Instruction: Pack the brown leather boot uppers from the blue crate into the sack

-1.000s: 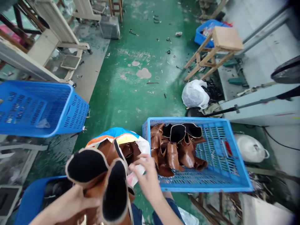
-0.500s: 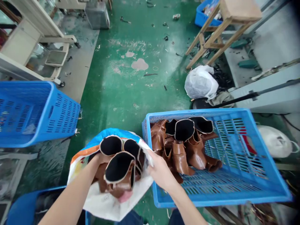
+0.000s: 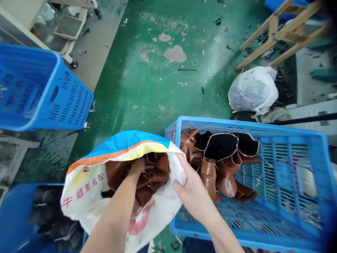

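Note:
A white woven sack [image 3: 92, 207] with a blue, orange and yellow band gapes open in front of me, several brown leather boot uppers [image 3: 155, 177] inside it. My left hand [image 3: 139, 168] reaches in among them, its fingers hidden by the leather. On the sack's right side, my right hand [image 3: 193, 189] pinches the rim between thumb and fingers. Directly to the right stands a blue plastic crate [image 3: 286, 214]. More brown boot uppers [image 3: 226, 175] with black lining are piled in its left end.
Another blue crate [image 3: 70, 100] stands at the left. At lower left, a blue bin [image 3: 15, 225] holds black pieces [image 3: 64, 228]. A tied white plastic bag [image 3: 252, 89] sits by a wooden stool [image 3: 273, 31] at the upper right. Scraps lie on the green floor [image 3: 147, 95].
My left hand has gone deeper into the sack, and the boot uppers that stood up at its mouth now lie lower inside. My right hand keeps the rim. The camera view has shifted.

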A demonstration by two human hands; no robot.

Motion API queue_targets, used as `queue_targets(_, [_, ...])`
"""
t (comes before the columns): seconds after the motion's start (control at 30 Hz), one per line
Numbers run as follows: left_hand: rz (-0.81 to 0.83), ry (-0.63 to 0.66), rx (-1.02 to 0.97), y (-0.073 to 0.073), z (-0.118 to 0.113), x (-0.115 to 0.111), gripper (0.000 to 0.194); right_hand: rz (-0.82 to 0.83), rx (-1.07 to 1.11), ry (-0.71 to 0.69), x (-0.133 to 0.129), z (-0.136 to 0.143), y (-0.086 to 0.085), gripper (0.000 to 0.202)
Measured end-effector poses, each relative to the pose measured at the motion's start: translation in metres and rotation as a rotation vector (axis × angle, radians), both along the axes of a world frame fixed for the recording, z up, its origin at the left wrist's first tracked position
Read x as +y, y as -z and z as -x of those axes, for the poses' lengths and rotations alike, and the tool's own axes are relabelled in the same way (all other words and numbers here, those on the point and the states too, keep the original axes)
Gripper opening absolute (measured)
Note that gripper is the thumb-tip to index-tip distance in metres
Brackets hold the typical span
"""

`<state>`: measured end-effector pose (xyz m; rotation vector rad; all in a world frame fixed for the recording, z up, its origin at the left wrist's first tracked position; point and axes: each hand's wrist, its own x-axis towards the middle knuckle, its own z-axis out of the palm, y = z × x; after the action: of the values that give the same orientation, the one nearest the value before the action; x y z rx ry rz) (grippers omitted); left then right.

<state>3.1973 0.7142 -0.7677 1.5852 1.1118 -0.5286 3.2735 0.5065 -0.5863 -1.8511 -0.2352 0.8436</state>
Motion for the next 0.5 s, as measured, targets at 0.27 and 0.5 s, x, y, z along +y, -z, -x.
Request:
queue_targets(0.27, [-0.513,0.786,-0.048,-0.078,0.037,-0.034,0.032,0.113,-0.073,-0.196,-0.009,0.001,-0.006,0.082])
queue_targets(0.5, [-0.565,1.209,-0.336,-0.006,0.096,-0.084,0.060,0.065,-0.056,-0.110,-0.002,0.010,-0.009,0.084])
